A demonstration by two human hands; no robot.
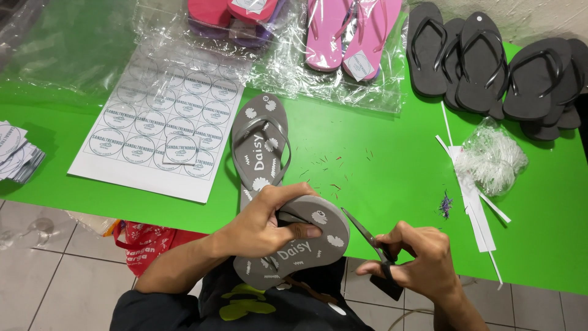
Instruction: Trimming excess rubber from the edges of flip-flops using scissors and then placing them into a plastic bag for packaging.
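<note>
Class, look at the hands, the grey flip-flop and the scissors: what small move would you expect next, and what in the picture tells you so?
Probably closing the scissors at the edge of the grey flip-flop. The left hand holds it, thumb under the strap, with its edge turned towards the right hand, whose open blades point at the rim. Tiny clippings lie on the green table.

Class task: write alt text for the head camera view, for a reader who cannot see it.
A person's left hand grips a grey flip-flop while the right hand points scissors at it. A matching grey flip-flop lies on the green table, near a sticker sheet and black flip-flops.
</note>
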